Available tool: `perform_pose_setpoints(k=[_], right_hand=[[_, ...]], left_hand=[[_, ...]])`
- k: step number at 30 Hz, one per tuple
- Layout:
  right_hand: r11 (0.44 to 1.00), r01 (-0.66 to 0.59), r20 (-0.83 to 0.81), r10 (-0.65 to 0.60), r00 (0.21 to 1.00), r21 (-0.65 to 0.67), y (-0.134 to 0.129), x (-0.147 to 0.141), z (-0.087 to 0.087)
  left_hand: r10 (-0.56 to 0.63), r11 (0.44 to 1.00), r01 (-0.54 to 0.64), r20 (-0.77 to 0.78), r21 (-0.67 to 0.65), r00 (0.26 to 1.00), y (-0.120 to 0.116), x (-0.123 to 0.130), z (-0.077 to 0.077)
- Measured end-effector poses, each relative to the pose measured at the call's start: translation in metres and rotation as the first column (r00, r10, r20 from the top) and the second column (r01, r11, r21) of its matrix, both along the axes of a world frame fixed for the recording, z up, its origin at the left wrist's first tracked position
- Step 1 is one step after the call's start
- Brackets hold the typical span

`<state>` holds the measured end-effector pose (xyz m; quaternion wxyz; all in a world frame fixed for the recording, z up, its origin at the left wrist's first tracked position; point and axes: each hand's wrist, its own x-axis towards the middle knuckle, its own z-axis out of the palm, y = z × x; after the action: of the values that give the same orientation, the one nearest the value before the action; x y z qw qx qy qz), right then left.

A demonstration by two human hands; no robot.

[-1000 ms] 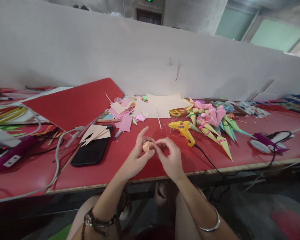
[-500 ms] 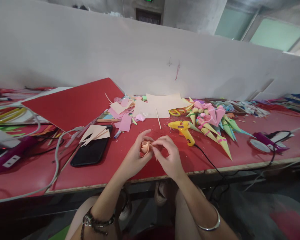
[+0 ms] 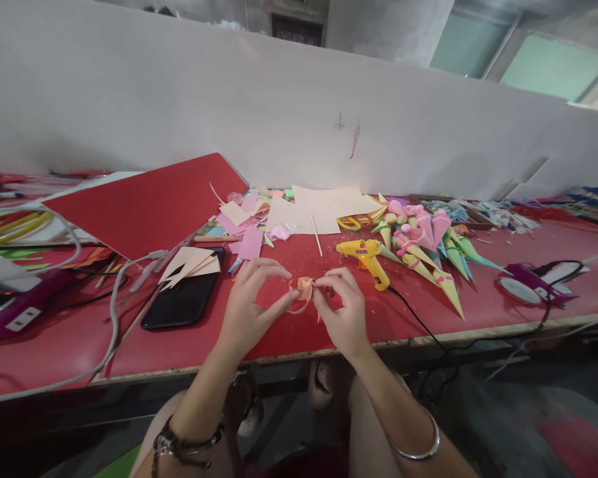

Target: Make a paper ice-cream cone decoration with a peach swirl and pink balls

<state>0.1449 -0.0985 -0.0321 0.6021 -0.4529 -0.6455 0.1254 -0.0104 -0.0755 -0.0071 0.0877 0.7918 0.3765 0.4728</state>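
Observation:
A small peach paper flower [image 3: 305, 289], rolled into a coil with a loose curled strip hanging from its left side, is held above the red table. My right hand [image 3: 343, 307] pinches its right edge between thumb and fingertips. My left hand [image 3: 252, 302] is on the other side, with thumb and fingers spread apart. The left thumb tip lies close to the loose strip; whether it touches cannot be made out. Just beyond my right hand lies a yellow hot glue gun [image 3: 363, 255], its black cord running off to the right.
Left of my hands, a black phone [image 3: 179, 305] lies under cream paper pieces [image 3: 192, 264]. Behind are pink paper scraps [image 3: 250, 243], a thin stick [image 3: 317, 234], cream sheets [image 3: 323, 206] and yellow-handled scissors [image 3: 349, 224]. Paper cones with flowers [image 3: 423, 239] are heaped at right. Purple power strips [image 3: 24, 309] flank the area.
My left hand has let go of the flower and drawn left, its fingers spreading. The flower has shifted slightly right in my right hand, and its loose strip now shows.

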Motion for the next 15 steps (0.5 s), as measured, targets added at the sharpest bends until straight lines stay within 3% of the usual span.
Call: perform_pose_setpoints(k=[8, 15], right_hand=[[0.999, -0.026, 0.053, 0.024, 0.998, 0.043, -0.0040, -0.0035, 0.0026], [0.997, -0.050, 0.060, 0.047, 0.997, 0.050, -0.0041, -0.0014, 0.0032]], left_hand=[[0.031, 0.990, -0.013, -0.130, 0.140, 0.991, 0.0008, 0.0092, -0.0074], [-0.050, 0.998, 0.055, -0.114, 0.043, 0.992, -0.0012, 0.0099, -0.0036]])
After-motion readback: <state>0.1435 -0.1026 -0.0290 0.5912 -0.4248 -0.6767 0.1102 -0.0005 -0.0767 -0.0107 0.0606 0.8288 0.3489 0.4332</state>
